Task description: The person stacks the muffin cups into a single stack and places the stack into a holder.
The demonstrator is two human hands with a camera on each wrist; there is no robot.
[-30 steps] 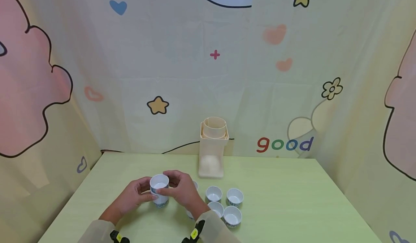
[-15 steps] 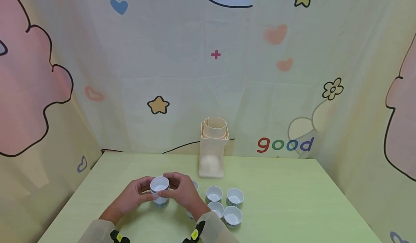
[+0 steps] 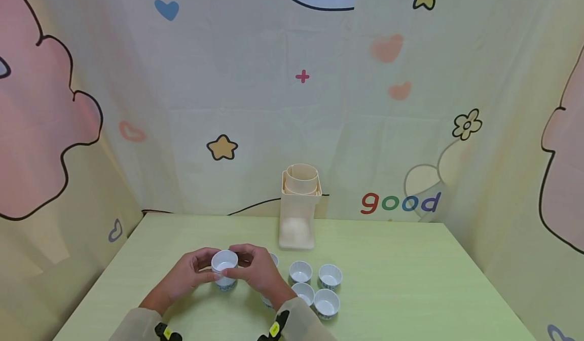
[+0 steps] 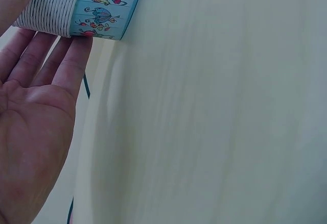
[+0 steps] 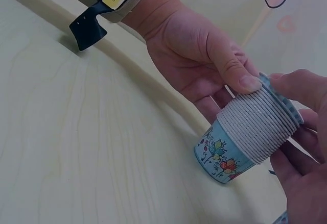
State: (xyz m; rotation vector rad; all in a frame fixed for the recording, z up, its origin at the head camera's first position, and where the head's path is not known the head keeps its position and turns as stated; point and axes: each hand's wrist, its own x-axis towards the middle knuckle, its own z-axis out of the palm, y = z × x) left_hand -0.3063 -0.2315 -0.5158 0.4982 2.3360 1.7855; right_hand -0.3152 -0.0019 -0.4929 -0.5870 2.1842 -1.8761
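Note:
A stack of paper cups [image 5: 255,127], with pale blue patterned sides and closely packed white rims, stands upright between both hands at the table's left. My left hand [image 3: 193,274] holds the stack from the left, its thumb on the near side and fingers behind. From the right, my right hand [image 3: 262,270] grips the topmost cup [image 3: 224,261] by its upper part. A narrow band of that cup's blue side shows above the packed rims in the right wrist view. In the left wrist view, the left hand's fingers [image 4: 74,63] lie along the stack.
Several more paper cups [image 3: 326,303] stand on the pale green table [image 3: 401,275] to the right, some partly behind my right hand. A beige cup dispenser-like stand [image 3: 296,224] with a round tube on top is at the back. A printed cloth backdrop [image 3: 255,92] surrounds the table.
My right hand has lowered the top cup, bringing its rim down closer to the stack. My left hand has kept its place.

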